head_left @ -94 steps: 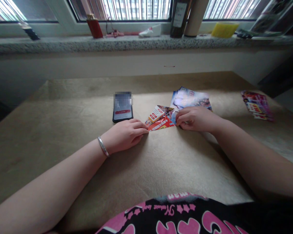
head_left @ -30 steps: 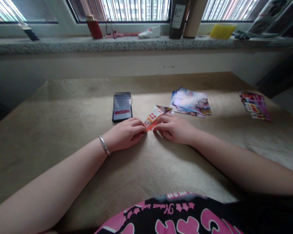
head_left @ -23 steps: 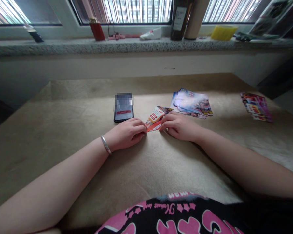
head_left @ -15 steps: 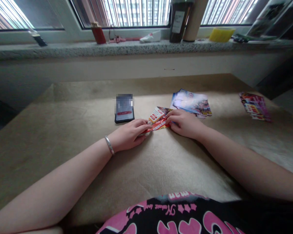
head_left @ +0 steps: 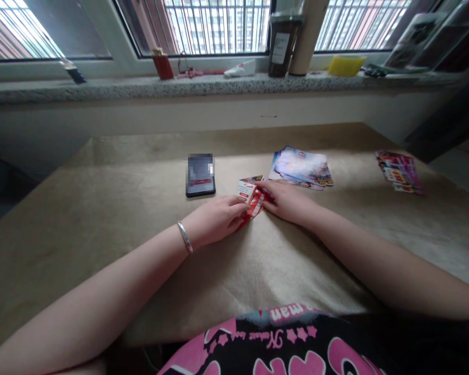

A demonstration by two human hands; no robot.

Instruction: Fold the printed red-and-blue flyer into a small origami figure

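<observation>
A folded printed leaflet (head_left: 255, 209), mostly red with a white patch and lettering, lies on the table in front of me. My left hand (head_left: 218, 217) grips its left and near side, the fingertips resting over the paper. On the far right side, my right hand (head_left: 286, 201) has its fingers closed on the leaflet, partly covering a fold. Both hands are low against the tabletop, and the undersides of the fingers are hidden. A silver bracelet (head_left: 185, 237) is on my left wrist.
A phone (head_left: 200, 177) lies beyond my left hand. Past my right hand is a fanned pile of pale blue printed sheets (head_left: 303, 165); farther right lie several folded colourful papers (head_left: 399, 172). A dark container (head_left: 283, 47) and a yellow object (head_left: 346, 66) stand on the windowsill (head_left: 203, 89).
The leaflet has turned, its near end now pointing more toward me. Both hands have shifted slightly with it, still on the paper. The view has tilted up a little.
</observation>
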